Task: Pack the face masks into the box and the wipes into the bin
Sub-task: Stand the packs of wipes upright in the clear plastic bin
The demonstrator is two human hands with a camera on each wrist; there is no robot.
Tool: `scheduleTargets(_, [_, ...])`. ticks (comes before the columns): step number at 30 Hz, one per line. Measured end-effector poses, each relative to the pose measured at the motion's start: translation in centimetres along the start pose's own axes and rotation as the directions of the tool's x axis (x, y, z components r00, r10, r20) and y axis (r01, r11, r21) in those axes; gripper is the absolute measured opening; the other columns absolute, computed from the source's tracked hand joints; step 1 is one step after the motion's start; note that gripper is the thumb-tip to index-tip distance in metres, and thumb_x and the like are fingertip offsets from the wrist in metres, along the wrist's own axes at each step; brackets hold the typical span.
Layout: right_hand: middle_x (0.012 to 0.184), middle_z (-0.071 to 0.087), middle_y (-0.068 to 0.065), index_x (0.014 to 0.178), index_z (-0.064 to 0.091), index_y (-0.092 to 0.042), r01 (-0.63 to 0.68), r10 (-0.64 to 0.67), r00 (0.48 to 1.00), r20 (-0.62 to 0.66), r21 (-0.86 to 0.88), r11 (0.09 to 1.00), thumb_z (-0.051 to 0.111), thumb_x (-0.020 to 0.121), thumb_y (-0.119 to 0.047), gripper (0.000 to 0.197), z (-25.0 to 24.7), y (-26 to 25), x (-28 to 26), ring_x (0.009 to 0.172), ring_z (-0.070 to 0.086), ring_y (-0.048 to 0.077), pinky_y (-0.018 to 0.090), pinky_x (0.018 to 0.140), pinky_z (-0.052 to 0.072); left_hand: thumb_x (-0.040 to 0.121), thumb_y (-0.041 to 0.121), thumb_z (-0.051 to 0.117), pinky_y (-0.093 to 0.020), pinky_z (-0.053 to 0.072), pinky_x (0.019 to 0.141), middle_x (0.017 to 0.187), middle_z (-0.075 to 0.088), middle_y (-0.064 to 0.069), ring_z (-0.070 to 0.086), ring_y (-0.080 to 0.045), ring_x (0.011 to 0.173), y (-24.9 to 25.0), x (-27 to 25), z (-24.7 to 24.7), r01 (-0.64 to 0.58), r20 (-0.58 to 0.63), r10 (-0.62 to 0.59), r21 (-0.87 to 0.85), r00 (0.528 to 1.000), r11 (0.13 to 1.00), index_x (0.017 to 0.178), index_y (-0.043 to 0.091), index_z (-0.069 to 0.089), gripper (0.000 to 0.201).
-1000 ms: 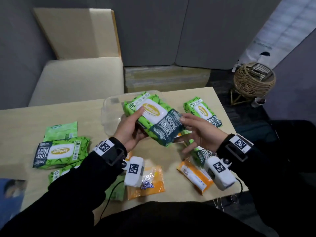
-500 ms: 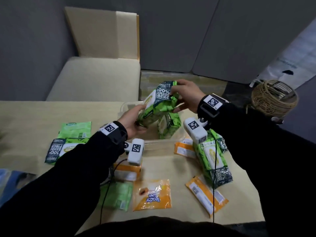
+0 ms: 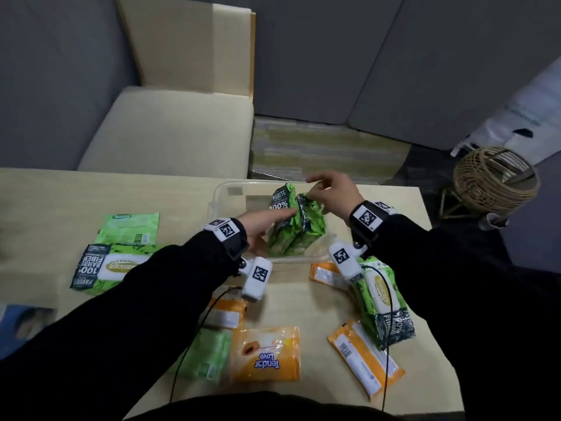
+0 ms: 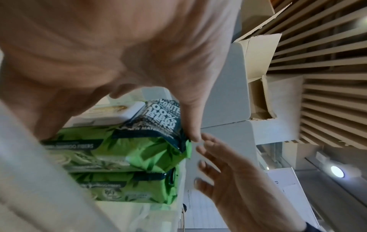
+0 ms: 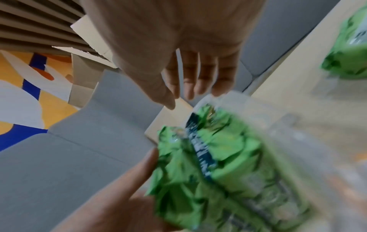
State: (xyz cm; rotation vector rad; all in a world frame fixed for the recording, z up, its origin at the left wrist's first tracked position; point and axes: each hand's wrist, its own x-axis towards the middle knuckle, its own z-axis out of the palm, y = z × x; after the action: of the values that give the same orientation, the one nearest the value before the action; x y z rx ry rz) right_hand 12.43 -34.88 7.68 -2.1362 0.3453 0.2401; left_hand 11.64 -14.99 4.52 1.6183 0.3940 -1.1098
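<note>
Bin (image 3: 224,189): two wipes packs (image 3: 296,229) on edge, "100%" legible, my arms hiding the near wall. Left hand (image 3: 262,221) flat against them, right hand (image 3: 331,192) released above. Front-edge pouch (image 3: 265,354): "Tender Love".

Grey padded wall panels (image 3: 303,56), cream seat cushion (image 3: 170,132), wicker basket (image 3: 494,180) on dark floor.

Black sleeves (image 3: 127,299); black wristbands (image 3: 368,221) with square code tags; white wrist cameras (image 3: 257,278), black cables (image 3: 194,338).
</note>
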Motion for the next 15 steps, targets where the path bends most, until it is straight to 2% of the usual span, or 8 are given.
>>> scheduleTargets(2, [0.09, 0.07, 0.0, 0.104, 0.075, -0.022, -0.025, 0.015, 0.995, -0.098, -0.102, 0.994, 0.086, 0.08, -0.023, 0.027, -1.1, 1.6, -0.3, 0.077, 0.066, 0.02, 0.039, 0.068, 0.056, 0.071, 0.061, 0.086, -0.046, 0.058, 0.089, 0.142, 0.054, -0.02, 0.061, -0.038, 0.116, -0.4, 0.9, 0.3, -0.016, -0.001, 0.016, -0.018, 1.0, 1.0, 0.133, 0.022, 0.062, 0.077])
scheduleTargets(5, [0.089, 0.073, 0.001, 0.08, 0.076, -0.02, -0.066, 0.053, 0.996, -0.067, -0.213, 0.975, 0.092, 0.071, -0.043, 0.029, -0.8, 3.4, -1.3, 0.07, 0.067, 0.017, 0.041, 0.062, 0.06, 0.074, 0.052, 0.087, -0.052, 0.048, 0.106, 0.147, 0.05, -0.013, 0.051, -0.037, 0.127, -0.4, 1.4, 0.4, -0.044, -0.001, 0.044, -0.029, 0.999, 0.999, 0.132, 0.029, 0.064, 0.066])
scheduleTargets(6, [0.088, 0.072, 0.003, 0.074, 0.074, -0.019, -0.048, 0.032, 0.997, -0.065, -0.26, 0.964, 0.092, 0.069, -0.05, 0.036, -0.5, 3.8, -1.5, 0.069, 0.066, 0.016, 0.04, 0.061, 0.06, 0.075, 0.051, 0.086, -0.053, 0.047, 0.107, 0.148, 0.049, -0.014, 0.05, -0.037, 0.128, -0.2, 1.2, 0.4, -0.052, -0.007, 0.052, -0.02, 0.999, 0.998, 0.129, 0.031, 0.065, 0.062])
scheduleTargets(8, [0.094, 0.064, 0.008, 0.065, 0.069, -0.017, -0.01, -0.008, 0.999, -0.05, -0.367, 0.93, 0.091, 0.066, -0.057, 0.045, 0.0, 4.1, -1.3, 0.075, 0.063, 0.017, 0.032, 0.066, 0.051, 0.077, 0.052, 0.084, -0.052, 0.05, 0.105, 0.146, 0.049, -0.015, 0.051, -0.036, 0.124, -0.2, 1.3, 0.4, -0.069, -0.029, 0.069, -0.014, 0.997, 0.997, 0.122, 0.032, 0.067, 0.053])
scheduleTargets(9, [0.093, 0.06, 0.009, 0.06, 0.065, -0.018, 0.001, -0.015, 0.999, -0.033, -0.405, 0.915, 0.091, 0.065, -0.058, 0.048, 0.1, 4.0, -1.2, 0.077, 0.061, 0.017, 0.03, 0.068, 0.047, 0.077, 0.053, 0.083, -0.052, 0.05, 0.104, 0.145, 0.05, -0.015, 0.052, -0.036, 0.122, -0.2, 1.3, 0.5, -0.075, -0.041, 0.075, -0.014, 0.996, 0.997, 0.124, 0.032, 0.066, 0.054])
scheduleTargets(12, [0.08, 0.062, 0.011, 0.048, 0.055, -0.021, 0.008, 0.0, 1.0, 0.018, -0.47, 0.883, 0.09, 0.067, -0.054, 0.052, -0.1, 3.4, -1.0, 0.077, 0.055, 0.019, 0.03, 0.069, 0.045, 0.069, 0.064, 0.085, -0.054, 0.05, 0.104, 0.146, 0.05, -0.016, 0.053, -0.038, 0.127, -0.6, 1.4, 0.9, -0.084, -0.059, 0.082, -0.029, 0.995, 0.996, 0.143, 0.025, 0.057, 0.089])
scheduleTargets(13, [0.081, 0.062, 0.013, 0.049, 0.055, -0.021, 0.025, -0.002, 0.999, 0.046, -0.499, 0.866, 0.09, 0.07, -0.051, 0.05, -0.3, 3.2, -1.1, 0.08, 0.054, 0.019, 0.03, 0.07, 0.045, 0.061, 0.07, 0.086, -0.055, 0.05, 0.104, 0.148, 0.05, -0.015, 0.052, -0.037, 0.129, -0.7, 1.6, 1.0, -0.092, -0.065, 0.089, -0.042, 0.994, 0.995, 0.147, 0.023, 0.053, 0.104])
scheduleTargets(15, [0.093, 0.059, 0.014, 0.056, 0.059, -0.018, 0.045, 0.004, 0.996, 0.088, -0.552, 0.832, 0.086, 0.077, -0.045, 0.043, -0.4, 2.6, -1.5, 0.093, 0.052, 0.018, 0.031, 0.076, 0.048, 0.045, 0.08, 0.087, -0.059, 0.049, 0.103, 0.151, 0.05, -0.011, 0.051, -0.035, 0.132, -0.6, 1.9, 1.4, -0.104, -0.082, 0.1, -0.044, 0.992, 0.994, 0.151, 0.021, 0.047, 0.128])
